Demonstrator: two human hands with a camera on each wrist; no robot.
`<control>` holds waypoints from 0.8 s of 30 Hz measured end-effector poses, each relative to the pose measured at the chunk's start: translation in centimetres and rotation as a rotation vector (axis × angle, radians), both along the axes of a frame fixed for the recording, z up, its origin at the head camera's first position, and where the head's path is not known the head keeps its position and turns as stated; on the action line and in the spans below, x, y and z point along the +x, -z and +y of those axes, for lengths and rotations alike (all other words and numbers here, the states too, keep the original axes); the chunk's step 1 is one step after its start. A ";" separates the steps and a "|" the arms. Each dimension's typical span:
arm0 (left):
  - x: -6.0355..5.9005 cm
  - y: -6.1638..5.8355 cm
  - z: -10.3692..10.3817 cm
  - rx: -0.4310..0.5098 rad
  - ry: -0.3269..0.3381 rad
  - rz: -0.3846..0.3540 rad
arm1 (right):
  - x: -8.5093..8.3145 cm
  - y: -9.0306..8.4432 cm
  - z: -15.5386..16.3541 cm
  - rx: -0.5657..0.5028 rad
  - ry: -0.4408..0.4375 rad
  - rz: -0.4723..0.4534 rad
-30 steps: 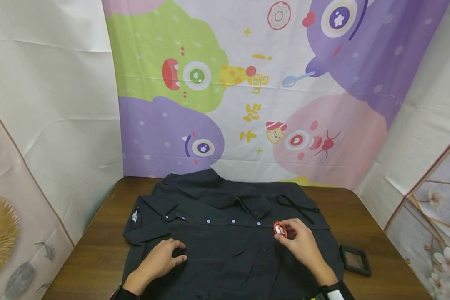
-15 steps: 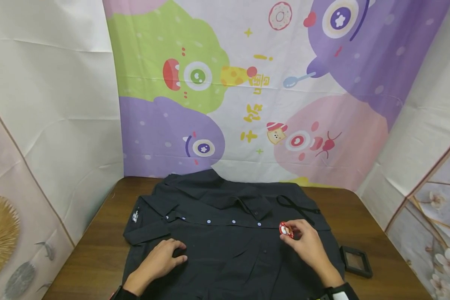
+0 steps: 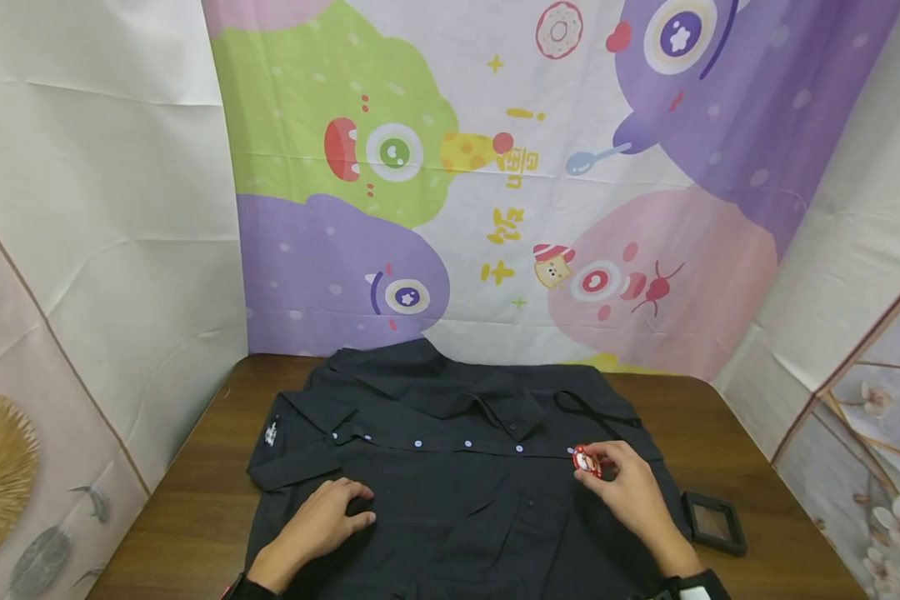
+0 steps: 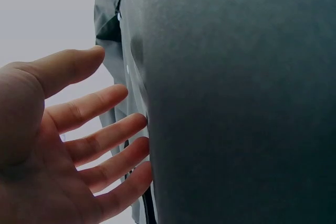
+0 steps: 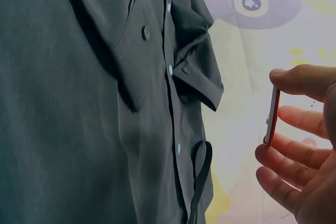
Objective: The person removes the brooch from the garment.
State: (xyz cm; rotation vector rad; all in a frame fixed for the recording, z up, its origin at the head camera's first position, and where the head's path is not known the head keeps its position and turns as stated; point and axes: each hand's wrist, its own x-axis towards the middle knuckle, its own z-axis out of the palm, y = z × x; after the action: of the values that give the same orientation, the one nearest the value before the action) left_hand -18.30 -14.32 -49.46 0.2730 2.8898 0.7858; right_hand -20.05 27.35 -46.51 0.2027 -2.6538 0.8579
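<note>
A black short-sleeved shirt (image 3: 457, 492) lies spread across the table, its row of pale buttons running from left to right. Between thumb and fingers my right hand (image 3: 633, 492) pinches a small red badge (image 3: 587, 461) with a cartoon print, above the right part of the shirt near the button row. Edge-on in the right wrist view, the badge (image 5: 273, 114) looks thin and flat, with a grey back. My left hand (image 3: 326, 517) rests on the left part of the shirt, and in the left wrist view its loosely spread fingers (image 4: 107, 137) hold nothing.
A small black square frame (image 3: 714, 522) lies on the wooden table (image 3: 780, 533), right of the shirt. A black cord loop (image 3: 581, 404) lies on the shirt's far right. Behind the table hangs a cartoon-printed cloth (image 3: 487, 325); pale panels stand at both sides.
My right hand has moved a little to the right with the badge, uncovering another pale button beside it. The left hand has stayed in place.
</note>
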 end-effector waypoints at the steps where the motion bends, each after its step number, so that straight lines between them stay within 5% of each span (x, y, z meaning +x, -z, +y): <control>1: 0.0 0.0 0.0 0.000 0.000 -0.001 | 0.0 0.0 0.1 0.004 0.002 -0.001; 24: -0.1 0.4 -0.1 -0.005 0.007 -0.021 | 0.8 0.8 3.6 0.044 0.073 -0.042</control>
State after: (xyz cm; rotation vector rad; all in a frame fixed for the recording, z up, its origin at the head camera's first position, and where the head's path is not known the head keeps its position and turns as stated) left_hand -18.44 -14.46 -49.82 0.2725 2.8692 0.7753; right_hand -19.20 30.94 -47.35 0.0987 -2.7022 0.7901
